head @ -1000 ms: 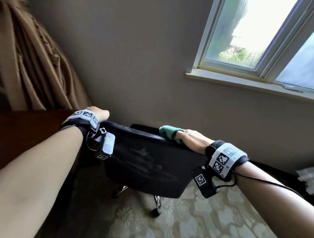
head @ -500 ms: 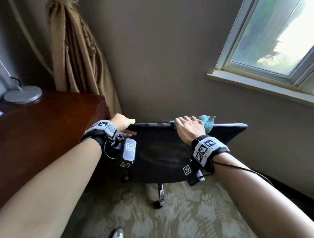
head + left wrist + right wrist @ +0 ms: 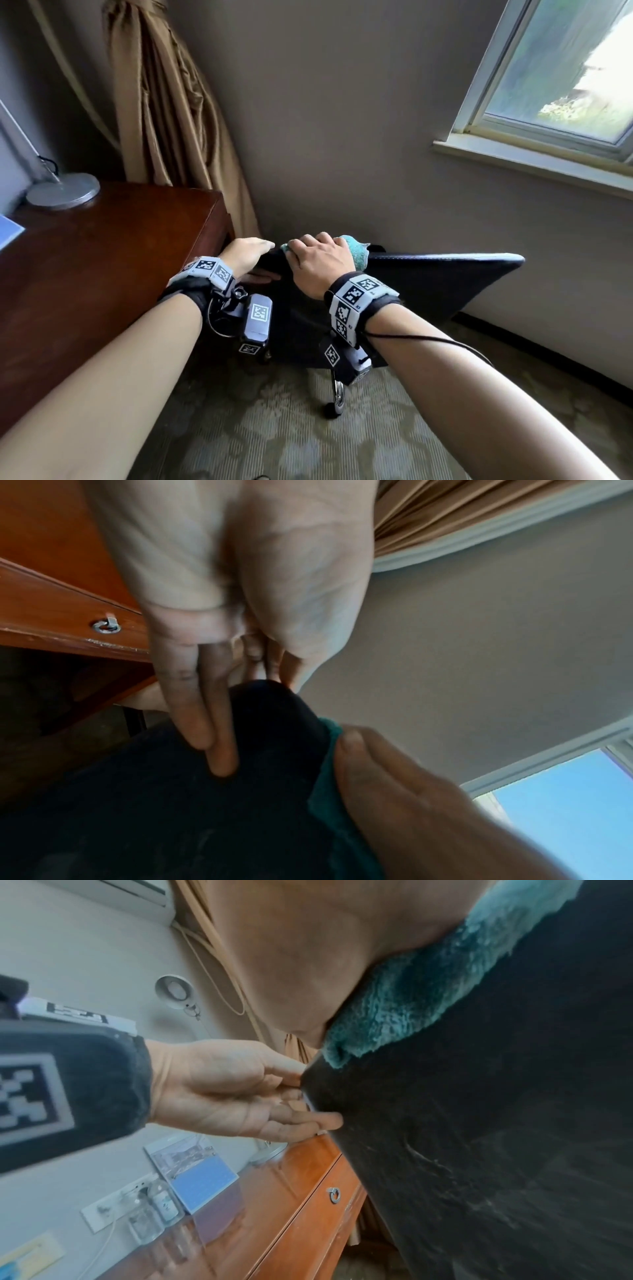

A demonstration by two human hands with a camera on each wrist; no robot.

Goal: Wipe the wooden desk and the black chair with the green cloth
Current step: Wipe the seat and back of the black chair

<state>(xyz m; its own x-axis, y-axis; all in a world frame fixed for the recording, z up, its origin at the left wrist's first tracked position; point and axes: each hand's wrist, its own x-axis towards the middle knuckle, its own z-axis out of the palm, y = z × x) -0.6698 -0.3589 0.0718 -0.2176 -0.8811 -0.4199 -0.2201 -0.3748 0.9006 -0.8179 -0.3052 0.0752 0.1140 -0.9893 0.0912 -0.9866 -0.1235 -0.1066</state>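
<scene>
We treat the green cloth (image 3: 356, 251) as a light, soft, fluffy pad: it has no stiffness of its own, so we judge it best handled bunched under the palm and pressed flat against the surface, not pinched by one corner. It lies draped over the top edge of the black chair (image 3: 428, 284), at the left end of the backrest, with part of it showing beyond the knuckles.

Our right hand (image 3: 317, 265) covers the cloth from above, fingers curled over the edge and gripping cloth and backrest together. In the right wrist view the cloth sits between the palm and the chair's dark surface.

Our left hand (image 3: 245, 255) grips the left corner of the backrest, just beside the right hand, thumb on the near face and fingers over the top. We judge this hand to be steadying the chair, which stands on castors (image 3: 337, 399) and is likely to roll or swivel under wiping pressure.

The chair stands just beside the end of the wooden desk (image 3: 102, 260), near the wall.
</scene>
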